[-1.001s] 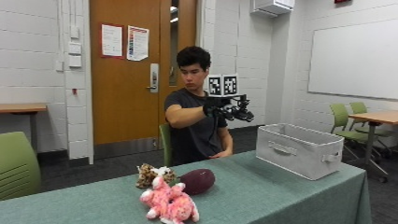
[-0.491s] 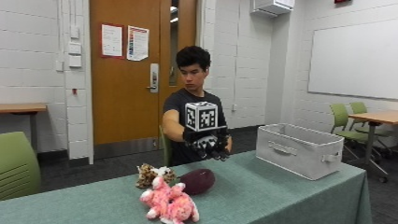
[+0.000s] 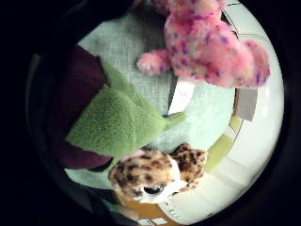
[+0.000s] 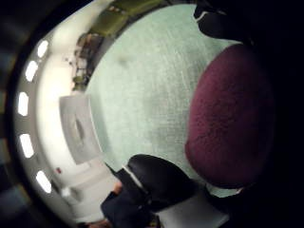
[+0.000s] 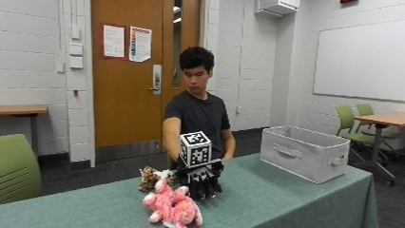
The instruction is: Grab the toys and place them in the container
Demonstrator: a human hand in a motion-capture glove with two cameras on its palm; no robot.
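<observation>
My gloved right hand [image 5: 199, 180] is down on the table over the maroon plush toy, its fingers spread and pointing downward. The maroon toy [image 4: 232, 114] fills much of the thumb side palm view, with my thumb [image 4: 156, 178] beside it. Its green leaf [image 3: 117, 122] shows in the little finger side view. In the outside view my hand hides this toy. A pink plush [image 5: 172, 206] lies in front of my hand. A leopard-spotted plush [image 5: 150, 178] sits just beside it on the far side. The grey fabric container [image 5: 303, 152] stands open-topped at the table's right end.
The table has a green cloth [image 5: 284, 204], with bare cloth between the toys and the container. The person's bare hand [image 5: 226, 156] rests at the table's far edge. A green chair [image 5: 15, 171] stands at the left, more chairs and a table at the right.
My hand has come down from chest height to the table and now covers the maroon toy. The toys and the container have not moved.
</observation>
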